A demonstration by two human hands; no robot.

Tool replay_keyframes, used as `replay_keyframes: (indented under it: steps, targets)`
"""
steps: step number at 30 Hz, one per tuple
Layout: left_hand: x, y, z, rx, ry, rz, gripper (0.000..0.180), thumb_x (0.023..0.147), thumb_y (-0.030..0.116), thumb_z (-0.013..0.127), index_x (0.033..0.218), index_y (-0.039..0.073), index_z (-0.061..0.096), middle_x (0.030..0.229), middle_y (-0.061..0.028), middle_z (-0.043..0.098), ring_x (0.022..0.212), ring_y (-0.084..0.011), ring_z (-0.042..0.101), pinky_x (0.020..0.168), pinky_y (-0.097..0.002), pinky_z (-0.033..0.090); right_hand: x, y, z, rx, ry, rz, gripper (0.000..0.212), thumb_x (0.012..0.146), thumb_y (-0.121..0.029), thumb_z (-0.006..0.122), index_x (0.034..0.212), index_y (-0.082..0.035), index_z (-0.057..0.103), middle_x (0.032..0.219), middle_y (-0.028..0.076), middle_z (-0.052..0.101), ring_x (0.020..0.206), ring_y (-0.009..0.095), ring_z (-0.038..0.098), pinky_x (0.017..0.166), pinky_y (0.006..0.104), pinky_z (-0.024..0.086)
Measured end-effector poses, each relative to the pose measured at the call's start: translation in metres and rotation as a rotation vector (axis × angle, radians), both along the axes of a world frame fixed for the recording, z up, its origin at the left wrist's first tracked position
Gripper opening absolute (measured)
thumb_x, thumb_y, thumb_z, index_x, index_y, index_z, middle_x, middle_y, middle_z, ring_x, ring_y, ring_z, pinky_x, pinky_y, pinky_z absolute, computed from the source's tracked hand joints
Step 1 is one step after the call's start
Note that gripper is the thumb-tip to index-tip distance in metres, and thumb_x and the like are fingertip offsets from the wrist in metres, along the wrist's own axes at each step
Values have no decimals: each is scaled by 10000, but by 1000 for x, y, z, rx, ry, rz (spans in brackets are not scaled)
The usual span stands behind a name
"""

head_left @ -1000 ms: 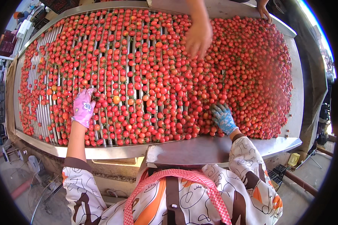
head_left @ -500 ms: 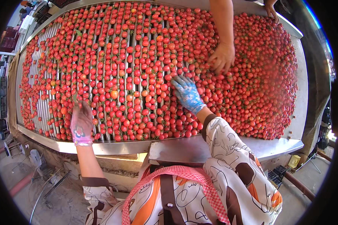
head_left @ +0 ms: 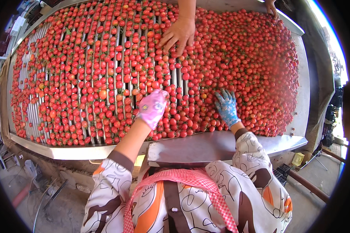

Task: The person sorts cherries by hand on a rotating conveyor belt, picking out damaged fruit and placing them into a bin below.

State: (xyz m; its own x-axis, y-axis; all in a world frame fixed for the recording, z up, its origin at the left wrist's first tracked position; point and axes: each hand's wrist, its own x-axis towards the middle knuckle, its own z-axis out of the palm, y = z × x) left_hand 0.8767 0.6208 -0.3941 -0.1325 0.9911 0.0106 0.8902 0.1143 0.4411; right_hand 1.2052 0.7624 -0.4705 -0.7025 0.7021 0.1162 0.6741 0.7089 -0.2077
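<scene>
While the left hand (head_left: 153, 108) has shifted rightward, grip unclear, the right hand (head_left: 226, 106) splays over tomatoes (head_left: 256, 73).

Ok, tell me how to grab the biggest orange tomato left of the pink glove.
I'd pinch the orange tomato lightly around its middle, coming from above: it is rounded and its top lies uncovered, while metal rollers run beneath and red tomatoes sit close by. The left hand is nearer.

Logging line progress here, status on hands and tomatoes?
Left hand over tomatoes. Right hand open, at the denser pile. Co-worker's bare hand opposite, apart from both.
</scene>
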Motion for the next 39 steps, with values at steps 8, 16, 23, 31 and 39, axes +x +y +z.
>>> replay_keyframes:
  steps: [8, 16, 23, 31, 39]
  targets:
    - [30, 46, 2, -485, 228, -51, 253, 970, 130, 381, 1151, 57, 543, 1046, -172, 642, 852, -348, 686, 711, -452, 558, -63, -88, 30, -379, 80, 432, 593, 819, -333, 691, 1341, -121, 506, 1443, 115, 429, 1361, 332, 374, 1147, 513, 262]
    - [-28, 9, 61, -397, -1361, 684, 273, 929, 150, 623, 1195, 89, 627, 960, 2, 679, 657, -11, 571, 488, -116, 430, 79, -15, -14, -227, -123, 409, 553, 751, -325, 711, 1252, -128, 581, 1426, 138, 433, 1332, 347, 394, 1116, 531, 283]
    - [-56, -119, 98, 64, -1902, 850, 368, 982, 356, 537, 1217, 75, 573, 1143, -63, 610, 1007, -189, 607, 671, -253, 563, -15, -32, 58, -639, -77, 454, 452, 715, -251, 709, 1116, -65, 617, 1306, 170, 524, 1263, 383, 454, 1071, 545, 335]
    - [-31, -281, 99, 84, -2091, 853, 245, 866, 259, 729, 1002, 104, 596, 977, -82, 671, 695, -187, 643, 534, -255, 515, -178, -143, 39, -393, 439, 982, 325, 848, -179, 574, 1160, -94, 602, 1340, 138, 516, 1259, 317, 483, 1051, 455, 395]
    - [-38, -368, 16, 57, -2026, 1464, 128, 941, 228, 638, 1017, 126, 649, 945, -48, 672, 603, -63, 554, 459, -156, 415, -32, -62, -5, -245, 216, 835, 227, 771, -172, 624, 982, -89, 636, 1250, 135, 550, 1200, 326, 521, 1020, 459, 430]
